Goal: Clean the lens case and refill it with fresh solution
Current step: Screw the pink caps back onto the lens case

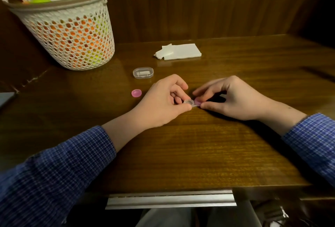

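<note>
The lens case (192, 102) lies left-to-right between both hands: left hand (163, 103) pinches its open well, right hand (233, 98) pinches the pink cap (197, 102) (other cap (136, 93) lies far-left).

Mesh basket (72, 34) on wooden table (199, 145)

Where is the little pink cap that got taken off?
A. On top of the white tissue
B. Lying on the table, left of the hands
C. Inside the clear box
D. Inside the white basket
B: the loose pink cap lies by itself on the wooden table, left of the left hand, apart from the basket, the tissue and the clear box.
</note>
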`<action>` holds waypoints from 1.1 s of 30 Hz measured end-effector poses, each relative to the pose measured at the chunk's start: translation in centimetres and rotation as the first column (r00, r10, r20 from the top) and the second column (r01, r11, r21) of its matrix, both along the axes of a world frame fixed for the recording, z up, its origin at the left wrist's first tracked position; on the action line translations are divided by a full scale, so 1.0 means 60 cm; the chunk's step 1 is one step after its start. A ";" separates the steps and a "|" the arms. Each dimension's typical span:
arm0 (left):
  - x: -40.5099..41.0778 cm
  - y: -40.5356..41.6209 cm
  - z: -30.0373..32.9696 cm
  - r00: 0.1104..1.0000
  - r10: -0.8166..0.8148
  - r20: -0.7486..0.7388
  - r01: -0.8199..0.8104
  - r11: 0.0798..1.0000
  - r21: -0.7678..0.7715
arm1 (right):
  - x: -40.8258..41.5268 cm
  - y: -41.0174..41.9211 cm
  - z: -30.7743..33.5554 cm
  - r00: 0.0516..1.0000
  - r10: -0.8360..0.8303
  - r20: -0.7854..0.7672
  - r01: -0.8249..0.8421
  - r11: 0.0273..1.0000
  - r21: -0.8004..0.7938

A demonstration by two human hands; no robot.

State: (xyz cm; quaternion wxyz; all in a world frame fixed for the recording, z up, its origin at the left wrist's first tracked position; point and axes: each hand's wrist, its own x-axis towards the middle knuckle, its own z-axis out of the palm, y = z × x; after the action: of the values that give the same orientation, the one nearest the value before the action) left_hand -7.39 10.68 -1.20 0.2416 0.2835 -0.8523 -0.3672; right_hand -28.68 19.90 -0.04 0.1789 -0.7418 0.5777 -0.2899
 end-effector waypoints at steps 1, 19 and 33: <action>0.000 0.000 0.000 1.000 0.002 0.002 -0.002 1.000 -0.001 | -0.001 0.000 0.000 1.000 -0.002 -0.003 0.002 1.000 0.007; -0.001 0.000 -0.001 1.000 0.015 0.005 -0.015 1.000 0.007 | -0.004 -0.004 0.001 1.000 0.004 0.002 -0.004 1.000 0.021; 0.003 0.004 -0.001 1.000 0.007 0.018 -0.006 1.000 -0.020 | 0.005 -0.002 -0.001 0.997 -0.041 -0.068 0.038 0.999 -0.035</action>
State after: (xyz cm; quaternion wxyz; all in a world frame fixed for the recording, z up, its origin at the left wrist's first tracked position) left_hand -7.20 10.91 -1.23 0.2379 0.2871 -0.8572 -0.3553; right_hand -28.37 19.80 -0.09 0.1405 -0.7427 0.5930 -0.2775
